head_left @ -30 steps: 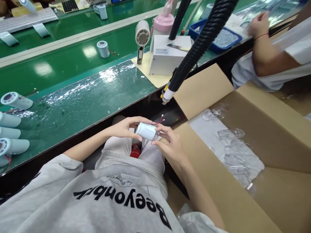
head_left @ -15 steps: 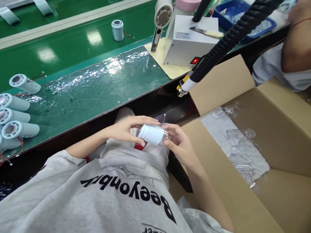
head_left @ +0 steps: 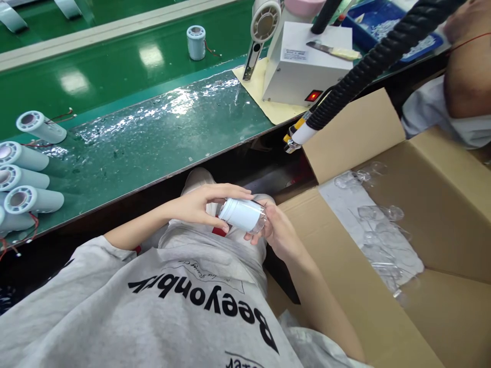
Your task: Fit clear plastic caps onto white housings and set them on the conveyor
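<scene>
Black block lettering reading "Beeyonb", its end hidden by a fold, is showing upside down across the light grey cotton T-shirt (head_left: 161, 312) at six o'clock. Fine script above it is staying too small to read, as is the label on the white metal box (head_left: 307, 66) at one o'clock.

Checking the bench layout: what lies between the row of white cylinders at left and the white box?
In the head view, only shiny plastic film lies between the cylinders and the white box.
</scene>
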Tool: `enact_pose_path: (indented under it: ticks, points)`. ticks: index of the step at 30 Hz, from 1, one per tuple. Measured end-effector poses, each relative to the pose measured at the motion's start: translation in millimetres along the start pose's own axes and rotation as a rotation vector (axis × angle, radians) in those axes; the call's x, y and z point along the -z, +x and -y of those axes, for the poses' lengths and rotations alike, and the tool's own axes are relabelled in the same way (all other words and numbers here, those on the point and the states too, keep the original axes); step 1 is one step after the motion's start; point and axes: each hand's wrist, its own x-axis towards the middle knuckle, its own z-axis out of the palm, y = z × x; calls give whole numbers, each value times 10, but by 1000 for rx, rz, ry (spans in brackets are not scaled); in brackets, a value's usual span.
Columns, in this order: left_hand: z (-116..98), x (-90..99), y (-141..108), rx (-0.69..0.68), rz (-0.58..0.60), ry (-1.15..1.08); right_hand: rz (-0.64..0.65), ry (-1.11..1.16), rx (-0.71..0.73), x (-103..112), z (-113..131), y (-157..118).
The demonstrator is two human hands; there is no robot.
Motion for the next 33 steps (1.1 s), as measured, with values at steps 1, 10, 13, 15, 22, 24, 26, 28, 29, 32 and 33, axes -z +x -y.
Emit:
enact_pose_path:
  ticks: [1,10,13,15,22,24,26,28,29,32,33]
  points:
    - [1,-2,-2,2,0,-4,7,16,-13,-13,4,6]
    - [40,-34,-43,-16,-5,-6,145,139,-230,-42,-12,53]
    - [13,-55,-49,1,-20,0,191,149,-292,-18,-59,61]
    - [-33,-71,-52,34,-34,4,242,86,-267,5,-98,57]
    - [-141,-118,-87,293,-99,-141,-69,-524,660,121,-147,-13]
    - [-128,-114,-92,346,-81,-172,-13,-691,764,141,-124,-34]
    - [-112,-101,-90,332,-60,-168,22,-693,733,143,-112,-52]
    - [-105,-81,-86,261,-31,-154,20,-533,626,132,-119,-65]
    - [-106,-72,-85,234,-16,-153,23,-433,566,126,-127,-69]
    - [-108,-61,-92,245,19,-206,31,-243,428,125,-149,-78]
    - [-99,-66,-98,268,21,-241,29,-231,406,130,-152,-80]
